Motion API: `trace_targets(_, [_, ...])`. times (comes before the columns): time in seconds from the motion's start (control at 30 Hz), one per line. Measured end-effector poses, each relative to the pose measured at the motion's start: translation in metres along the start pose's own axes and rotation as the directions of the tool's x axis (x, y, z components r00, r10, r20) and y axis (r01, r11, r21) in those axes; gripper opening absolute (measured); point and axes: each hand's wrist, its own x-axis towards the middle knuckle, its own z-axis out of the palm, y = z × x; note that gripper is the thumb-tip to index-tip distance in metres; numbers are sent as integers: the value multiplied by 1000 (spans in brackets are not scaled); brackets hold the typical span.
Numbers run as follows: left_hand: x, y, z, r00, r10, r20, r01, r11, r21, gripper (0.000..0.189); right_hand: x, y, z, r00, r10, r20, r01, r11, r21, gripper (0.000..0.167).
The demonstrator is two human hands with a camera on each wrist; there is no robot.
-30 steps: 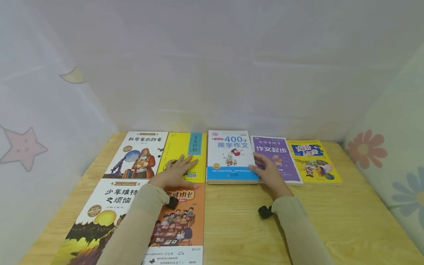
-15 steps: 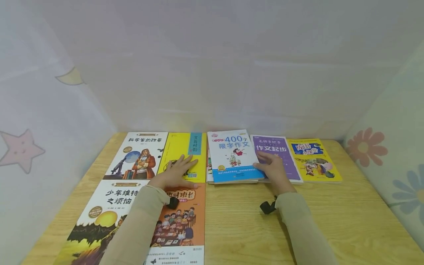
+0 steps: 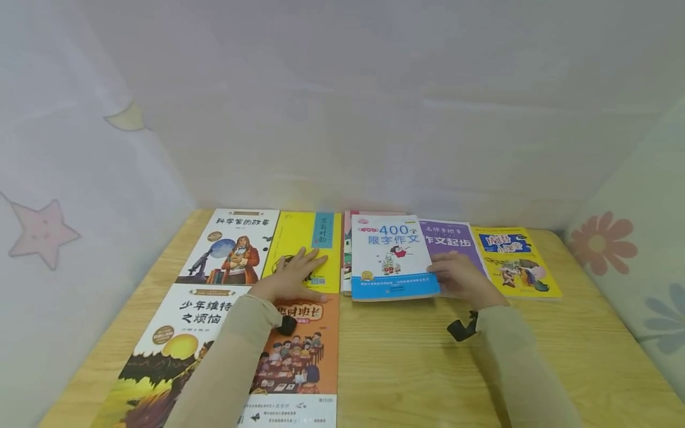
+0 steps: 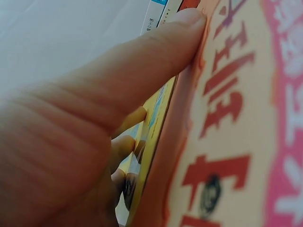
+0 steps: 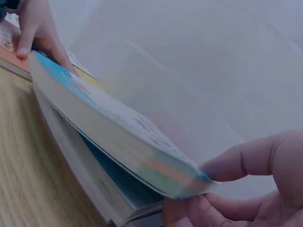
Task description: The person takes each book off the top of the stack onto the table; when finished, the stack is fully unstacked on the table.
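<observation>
Right hand (image 3: 462, 276): The fingers are pinching the white-and-blue book (image 3: 390, 255) at its edge, some on top and some under it.
White-and-blue book: It is sticking out to the left of the right fingers, in their pinch. It is tipping up, and the gap under it is getting wider toward those fingers.
Pink-topped book (image 3: 347, 241): It is peeking out from under the white-and-blue book, between the two hands' fingers.
Left hand (image 3: 293, 277): The fingers are lying loose and spread apart on the big yellow book (image 3: 297, 229). The thumb is touching the top of the orange book (image 3: 302, 371).
Scientist book (image 3: 235, 241): It is lying to the left of the left fingers.
Sunset book (image 3: 166, 333): It is lying nearer the person than the left fingers, partly hiding under the sleeve (image 3: 225, 368).
Purple book (image 3: 449, 238): It is showing just behind the right fingers.
Little yellow book (image 3: 516, 258): It is lying to the right of the right fingers.
Wooden table (image 3: 396, 362): It is holding up all these books below the fingers.
</observation>
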Motion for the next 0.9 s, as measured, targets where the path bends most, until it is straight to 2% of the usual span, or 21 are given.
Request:
trace_targets(0.07, [0, 0, -1, 1000, 1, -1, -1, 1000, 5, 109, 2, 0, -2, 999, 35, 36, -39, 992, 122, 52])
trace_targets(0.1, [0, -1, -1, 1000, 6, -4, -6, 1000, 3, 109, 4, -1, -1, 995, 99, 17, -100, 964, 246, 57])
trace_targets(0.13, [0, -1, -2, 1000, 7, -6, -7, 1000, -2, 109, 5, 0, -1, 994, 104, 24, -106, 959, 261, 58])
trace_targets(0.3, [0, -2, -2, 1000, 17, -17, -18, 1000, -9, 108, 8, 3, 5, 996, 88, 2, -86, 972, 219, 59])
trace_targets(0.47, [2, 0, 0, 1000, 26, -4, -26, 1000, 10, 108, 0, 10, 6, 997, 23, 71, -35, 984, 174, 68])
trace_targets(0.53, [2, 1, 0, 1000, 26, 9, -26, 999, 22, 108, -3, 13, 4, 995, 1, 96, -19, 981, 194, 72])
trace_targets(0.7, [2, 2, -1, 1000, 24, 16, -24, 999, 39, 109, -15, 21, 2, 994, -48, 101, 22, 969, 246, 72])
trace_targets(0.9, [-1, 2, -2, 1000, 28, 8, -28, 999, 38, 106, -36, 32, 0, 987, -118, 110, 89, 967, 238, 67])
